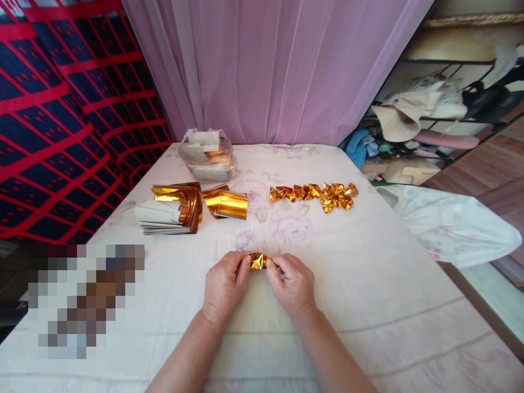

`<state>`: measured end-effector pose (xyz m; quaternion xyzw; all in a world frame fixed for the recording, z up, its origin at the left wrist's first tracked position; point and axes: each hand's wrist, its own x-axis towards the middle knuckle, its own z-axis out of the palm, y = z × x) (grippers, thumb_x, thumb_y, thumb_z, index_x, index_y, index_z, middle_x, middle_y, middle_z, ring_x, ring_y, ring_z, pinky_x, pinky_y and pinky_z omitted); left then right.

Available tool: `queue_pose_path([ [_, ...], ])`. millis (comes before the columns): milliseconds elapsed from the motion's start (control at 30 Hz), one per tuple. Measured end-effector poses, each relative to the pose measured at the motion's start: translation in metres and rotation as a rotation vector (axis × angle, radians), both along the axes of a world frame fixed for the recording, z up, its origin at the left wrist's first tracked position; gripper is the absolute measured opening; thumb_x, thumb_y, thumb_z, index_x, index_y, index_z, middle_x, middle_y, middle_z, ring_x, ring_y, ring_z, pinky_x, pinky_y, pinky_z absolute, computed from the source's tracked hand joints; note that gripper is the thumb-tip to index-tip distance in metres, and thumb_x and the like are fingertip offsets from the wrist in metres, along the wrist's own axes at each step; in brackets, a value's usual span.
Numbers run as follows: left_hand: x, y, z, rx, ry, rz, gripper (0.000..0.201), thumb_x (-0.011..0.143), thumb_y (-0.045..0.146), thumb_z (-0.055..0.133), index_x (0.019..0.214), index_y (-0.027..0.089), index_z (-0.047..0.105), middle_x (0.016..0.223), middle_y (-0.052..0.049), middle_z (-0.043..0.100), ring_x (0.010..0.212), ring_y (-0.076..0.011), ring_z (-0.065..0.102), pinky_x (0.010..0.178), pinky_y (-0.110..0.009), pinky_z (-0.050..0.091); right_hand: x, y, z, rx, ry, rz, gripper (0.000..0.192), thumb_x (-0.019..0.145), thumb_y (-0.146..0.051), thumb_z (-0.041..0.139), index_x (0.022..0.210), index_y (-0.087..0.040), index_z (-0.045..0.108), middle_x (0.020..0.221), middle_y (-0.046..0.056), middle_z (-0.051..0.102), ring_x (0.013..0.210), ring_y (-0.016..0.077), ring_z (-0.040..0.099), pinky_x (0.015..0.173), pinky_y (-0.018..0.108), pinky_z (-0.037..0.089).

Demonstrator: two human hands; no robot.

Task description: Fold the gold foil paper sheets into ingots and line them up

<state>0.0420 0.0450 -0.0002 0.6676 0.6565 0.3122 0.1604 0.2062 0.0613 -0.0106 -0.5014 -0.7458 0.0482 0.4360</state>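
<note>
Nearest the camera: left hand [224,285] and right hand [291,284], close together, fingertips pinched on opposite ends of one small folded gold foil piece [258,261], held just above the white floral sheet [368,305]. Fingers curled, not spread; foil clamped between both. No readable writing or brand anywhere. At 12 o'clock from the hands, a gold foil sheet [226,204]; at 11 o'clock, a stack of gold-and-white papers [170,213]. Farther at 11 o'clock, a clear plastic bag [207,155]. At 1 o'clock, a row of folded gold pieces [315,194]. Pink curtain [278,71] behind.
</note>
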Motion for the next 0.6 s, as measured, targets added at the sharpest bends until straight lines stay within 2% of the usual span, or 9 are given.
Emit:
queue_pose_path([
  [233,-0.0010,-0.0008,-0.0040,0.028,-0.001,-0.057,0.027,0.097,0.032,0.042,0.092,0.023,0.067,0.083,-0.002,0.070,0.077,-0.0159,0.066,0.066,-0.025,0.046,-0.0001,0.0000,-0.0005,-0.017,0.003,0.025,0.026,0.091,-0.019,0.050,0.067,-0.021,0.061,0.060,0.000,0.061,0.057,0.0122,0.055,0.060,0.024,0.039],
  [433,-0.0013,-0.0003,-0.0049,0.025,-0.006,-0.037,0.027,0.097,0.032,0.043,0.093,0.022,0.068,0.084,-0.003,0.071,0.077,-0.0162,0.066,0.068,-0.025,0.047,0.0001,-0.0004,-0.0014,-0.021,-0.015,0.045,0.026,0.090,-0.019,0.050,0.067,-0.021,0.061,0.061,0.000,0.061,0.057,0.0125,0.055,0.061,0.025,0.039],
  [600,-0.0007,-0.0008,-0.0027,0.036,-0.055,-0.127,0.028,0.097,0.033,0.042,0.087,0.022,0.067,0.080,-0.002,0.070,0.075,-0.0155,0.066,0.066,-0.024,0.047,0.0004,0.0005,-0.0022,-0.043,-0.003,0.002,0.027,0.091,-0.020,0.049,0.066,-0.021,0.061,0.060,0.000,0.061,0.057,0.0120,0.054,0.060,0.024,0.039],
])
